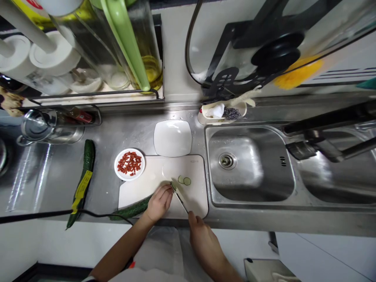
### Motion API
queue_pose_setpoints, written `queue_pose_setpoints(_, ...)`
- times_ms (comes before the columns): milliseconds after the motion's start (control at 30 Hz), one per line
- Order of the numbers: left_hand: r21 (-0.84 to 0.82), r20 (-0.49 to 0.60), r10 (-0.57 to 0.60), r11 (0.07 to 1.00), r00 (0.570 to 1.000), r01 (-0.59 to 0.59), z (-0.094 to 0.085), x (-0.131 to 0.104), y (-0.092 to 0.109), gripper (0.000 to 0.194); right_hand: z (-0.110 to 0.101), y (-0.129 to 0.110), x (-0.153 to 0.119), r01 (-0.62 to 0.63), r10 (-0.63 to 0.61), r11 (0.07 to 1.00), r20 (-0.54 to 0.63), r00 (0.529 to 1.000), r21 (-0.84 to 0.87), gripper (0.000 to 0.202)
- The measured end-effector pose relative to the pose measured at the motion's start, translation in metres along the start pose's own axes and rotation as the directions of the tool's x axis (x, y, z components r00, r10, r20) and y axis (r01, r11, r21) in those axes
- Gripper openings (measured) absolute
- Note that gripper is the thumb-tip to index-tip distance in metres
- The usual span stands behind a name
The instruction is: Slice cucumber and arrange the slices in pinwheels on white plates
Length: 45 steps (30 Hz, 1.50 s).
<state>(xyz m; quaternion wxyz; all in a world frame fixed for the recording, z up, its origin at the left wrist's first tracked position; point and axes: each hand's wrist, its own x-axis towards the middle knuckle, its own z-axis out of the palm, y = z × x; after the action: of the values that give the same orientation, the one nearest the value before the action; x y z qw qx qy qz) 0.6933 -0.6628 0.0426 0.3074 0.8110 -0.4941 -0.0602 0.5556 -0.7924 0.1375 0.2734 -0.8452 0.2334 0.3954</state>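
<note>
My left hand (159, 203) grips a cucumber (132, 209) near its right end, its fingers curled over the top. The cucumber lies along the front of a white cutting board (194, 168) and sticks out past the board's left side. In my right hand (205, 239) is the handle of a knife (180, 199). Its blade slants up and left to the cut end of the cucumber, beside my left fingertips. Two thin cucumber slices (187, 181) lie on the board just right of the blade tip.
Behind the board sits a white plate (173, 137). A small dish of red berries (129, 163) overlaps its left corner. Another cucumber (85, 172) with yellow tape lies at left, a dark cable (96, 214) crossing it. The sink (249, 180) is to the right; bottles and a rack stand behind.
</note>
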Motion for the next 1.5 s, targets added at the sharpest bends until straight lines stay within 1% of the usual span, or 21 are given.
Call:
queue_pose_setpoints(267,-0.008,-0.011,-0.005,1.000,1.000,0.005,0.000,0.001,0.000,0.025,0.003,0.000,0.005,0.020,-0.020,1.000,-0.021,1.000,-0.010,0.058)
queue_pose_setpoints(500,-0.015,-0.007,-0.022,1.000,1.000,0.022,-0.001,0.002,0.001,0.022,-0.008,0.000,0.012,0.050,-0.050,0.999,-0.004,0.999,0.021,0.055)
queue_pose_setpoints(633,-0.016,-0.007,-0.034,0.999,0.999,0.034,0.000,0.002,0.001,0.023,-0.012,-0.002,0.015,0.061,-0.061,0.998,0.012,0.998,0.011,0.051)
queue_pose_setpoints(900,-0.019,-0.001,-0.032,0.999,0.999,0.032,0.001,0.000,-0.001,0.024,-0.005,-0.005,0.022,0.058,-0.058,0.998,-0.042,0.997,-0.012,0.050)
queue_pose_setpoints(1000,-0.022,-0.006,-0.033,0.999,0.999,0.033,0.002,0.000,-0.001,0.024,-0.005,-0.007,0.025,0.054,-0.055,0.998,-0.039,0.998,-0.019,0.052)
queue_pose_setpoints(1167,-0.031,0.003,-0.040,0.999,0.999,0.040,0.001,0.000,0.000,0.025,-0.007,-0.011,0.032,0.026,-0.027,0.999,-0.019,0.999,-0.022,0.048)
queue_pose_setpoints(1333,-0.034,0.012,-0.036,0.999,0.999,0.037,0.000,0.000,-0.001,0.026,-0.003,-0.014,0.041,0.027,-0.029,0.998,-0.040,0.999,-0.050,0.054)
queue_pose_setpoints(1500,-0.039,0.009,-0.030,0.999,1.000,0.030,0.002,-0.002,-0.002,0.026,0.001,-0.016,0.052,0.033,-0.036,0.997,-0.046,0.998,-0.064,0.054)
